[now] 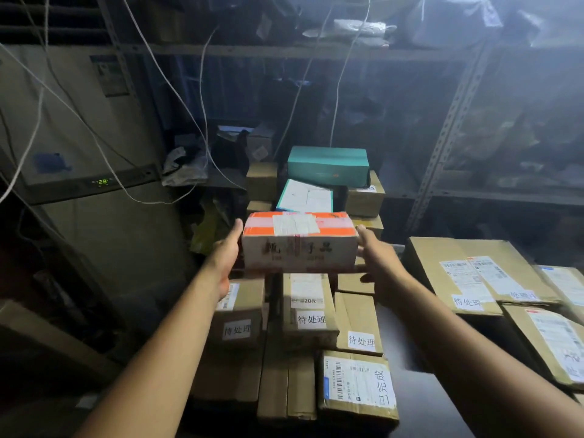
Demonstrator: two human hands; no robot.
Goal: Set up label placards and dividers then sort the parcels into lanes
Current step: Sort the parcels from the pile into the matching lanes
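I hold a white parcel with an orange top out in front of me, above a stack of cardboard boxes. My left hand presses flat against its left end. On the other end my right hand presses the same way, its thumb under the box. Below it stand brown parcels with white placards stuck to their fronts. A box with a printed shipping label lies nearest me.
A teal box tops the pile behind the parcel. Large flat cartons with labels lie at the right. A grey appliance with a green display stands at the left. Metal shelving and hanging cables fill the back.
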